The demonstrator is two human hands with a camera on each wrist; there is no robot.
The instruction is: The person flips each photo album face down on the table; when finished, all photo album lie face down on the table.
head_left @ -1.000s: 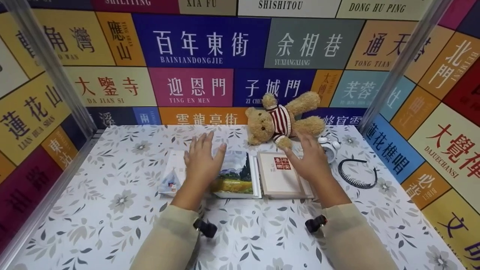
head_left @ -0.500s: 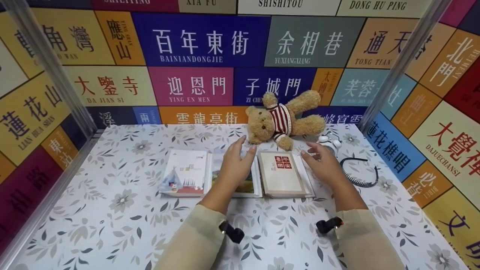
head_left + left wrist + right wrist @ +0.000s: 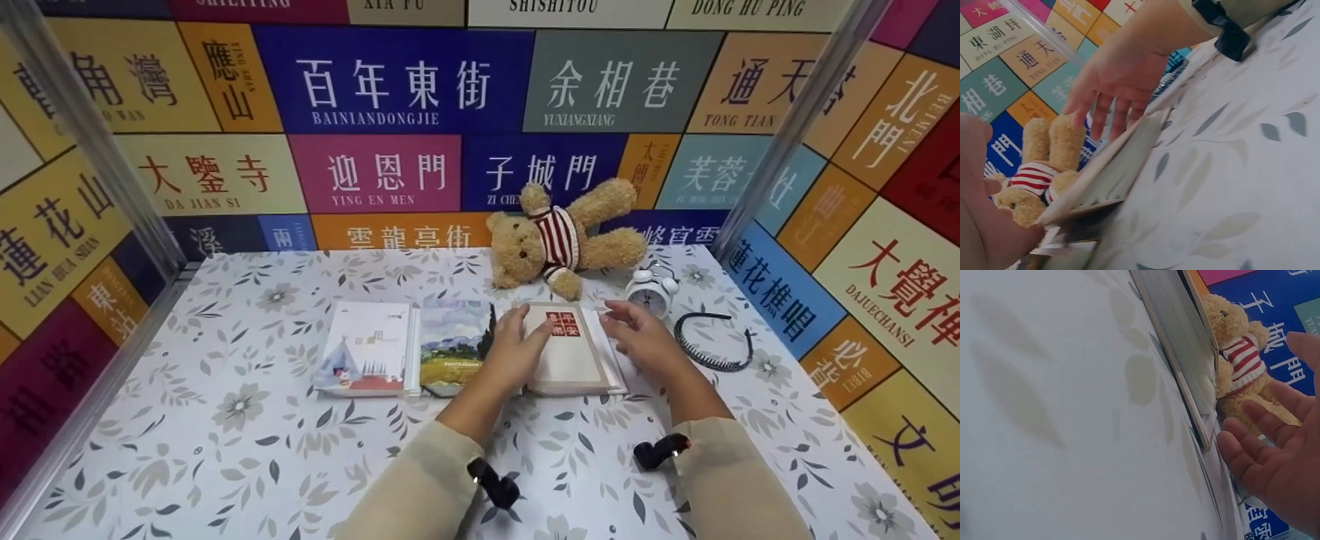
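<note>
In the head view, a beige book (image 3: 574, 367) with a red square print on its cover lies flat on the table. My left hand (image 3: 516, 349) is at its left edge, the thumb reaching over the cover with the fingers loosely bent. Beside its right edge is my right hand (image 3: 643, 343), fingers relaxed and apart from one another. Seen from the right wrist, the right fingers (image 3: 1247, 450) come close to the book's corner with nothing held. From the left wrist, the left thumb side (image 3: 1016, 242) meets the end of the beige book (image 3: 1112, 174).
Left of the beige book lie a book with a landscape painting cover (image 3: 450, 352) and a white book with a tent drawing (image 3: 367, 341). Behind are a teddy bear (image 3: 555, 238) and a white alarm clock (image 3: 649, 291). A black headband (image 3: 712, 366) lies at right on the floral-patterned table (image 3: 247, 450).
My left hand has moved right, from over the white and landscape books to the beige book's left edge. The right hand has shifted from over the beige book to its right side.
</note>
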